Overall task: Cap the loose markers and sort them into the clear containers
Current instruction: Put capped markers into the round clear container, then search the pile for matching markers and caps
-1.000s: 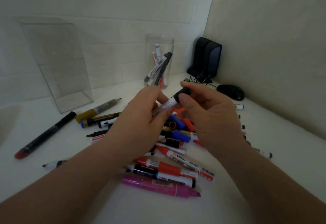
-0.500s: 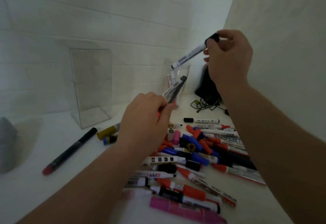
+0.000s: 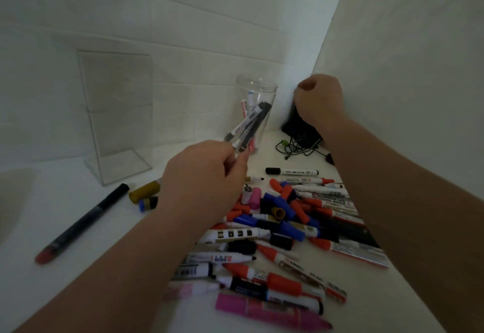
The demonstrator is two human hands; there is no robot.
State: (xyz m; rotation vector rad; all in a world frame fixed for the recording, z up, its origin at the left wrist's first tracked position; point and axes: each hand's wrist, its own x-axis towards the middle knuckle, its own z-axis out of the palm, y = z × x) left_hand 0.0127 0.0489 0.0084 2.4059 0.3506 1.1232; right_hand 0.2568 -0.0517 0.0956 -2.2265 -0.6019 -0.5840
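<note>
A heap of loose markers and caps (image 3: 282, 212) in red, blue, black, pink and white lies on the white table. At the back stands a round clear jar (image 3: 256, 85) with several capped markers leaning inside. A tall rectangular clear container (image 3: 117, 123) stands left of it with nothing in it. My left hand (image 3: 204, 178) hovers over the heap's left edge, just in front of the jar, with fingers curled and thumb against them; I see nothing in it. My right hand (image 3: 319, 99) is a closed fist right of the jar's rim, holding nothing.
A long black marker with a red end (image 3: 83, 222) lies apart at the left, with a gold marker (image 3: 144, 191) near it. A big pink marker (image 3: 269, 311) lies nearest me. A black device (image 3: 301, 130) and tangled cable (image 3: 293, 146) fill the back right corner by the wall.
My right hand carried the black-capped marker up over the jar and let it go; that marker now leans inside the jar. My left hand released it earlier and stayed low over the heap.
</note>
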